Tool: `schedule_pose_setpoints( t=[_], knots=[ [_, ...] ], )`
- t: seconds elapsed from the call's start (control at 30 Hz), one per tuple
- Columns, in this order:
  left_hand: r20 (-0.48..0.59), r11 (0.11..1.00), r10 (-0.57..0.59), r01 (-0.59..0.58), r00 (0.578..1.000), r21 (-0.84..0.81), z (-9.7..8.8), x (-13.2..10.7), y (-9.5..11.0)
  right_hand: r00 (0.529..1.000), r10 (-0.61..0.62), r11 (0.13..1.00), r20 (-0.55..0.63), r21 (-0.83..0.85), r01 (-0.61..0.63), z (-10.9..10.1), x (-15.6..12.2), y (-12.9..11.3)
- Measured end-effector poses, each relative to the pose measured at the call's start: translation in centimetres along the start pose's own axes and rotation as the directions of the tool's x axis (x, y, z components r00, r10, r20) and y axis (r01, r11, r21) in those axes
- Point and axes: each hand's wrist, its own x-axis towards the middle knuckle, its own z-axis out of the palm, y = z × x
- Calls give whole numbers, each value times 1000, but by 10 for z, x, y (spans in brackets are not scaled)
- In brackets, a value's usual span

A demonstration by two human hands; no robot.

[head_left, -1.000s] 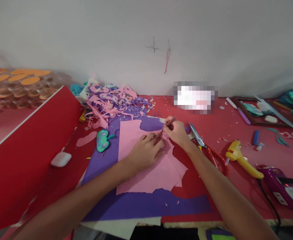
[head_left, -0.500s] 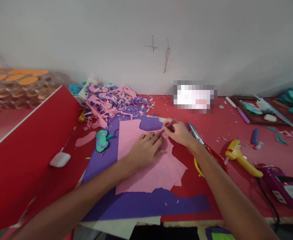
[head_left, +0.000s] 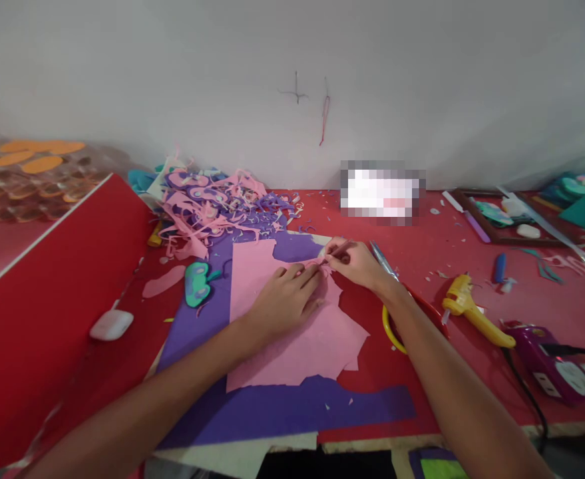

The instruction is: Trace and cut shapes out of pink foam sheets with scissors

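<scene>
A pink sheet (head_left: 292, 359) with a ragged, cut-away right edge lies over a purple sheet (head_left: 192, 399). My left hand (head_left: 285, 296) rests palm down on the pink sheet, fingers stretched toward its upper edge. Pinched in my right hand (head_left: 355, 263) is a thin, reddish-brown pencil (head_left: 341, 249), its tip low by my left fingertips. What lies right under the tip is too small to make out. Scissors (head_left: 393, 331) with red and yellow handles sit partly hidden beneath my right forearm. Left of the pink sheet is a teal cut-out piece (head_left: 197, 285).
Pink and purple scraps (head_left: 212, 206) are heaped at the back left. On the left stands a red board (head_left: 57, 299), with a white case (head_left: 112, 324) beside it. A yellow glue gun (head_left: 476, 313) and a purple power strip (head_left: 552, 366) lie at right, near a brown frame (head_left: 496, 226).
The whole scene has shifted slightly left in view as the camera turned a little. Both hands keep nearly the same place on the pink sheet, the pencil still in my right.
</scene>
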Motion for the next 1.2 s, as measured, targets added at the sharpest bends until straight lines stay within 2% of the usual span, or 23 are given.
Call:
schedule_pose_setpoints(
  t=[0.37, 0.6, 0.8, 1.2],
  knots=[
    [13, 1000, -6, 5, 1000, 25, -4, 4, 0, 999, -37, 999, -8, -30, 37, 0, -1, 5],
    [-3, 1000, -8, 8, 1000, 21, -1, 4, -1, 999, 0, 1000, -35, 2, 0, -1, -3, -2],
    [6, 1000, -3, 3, 1000, 28, -2, 4, 0, 1000, -20, 999, -19, 28, 21, 2, -1, -1],
    [5, 999, -3, 3, 1000, 34, 1, 4, -2, 999, -37, 999, -16, -25, 37, 2, -1, 2]
  ],
)
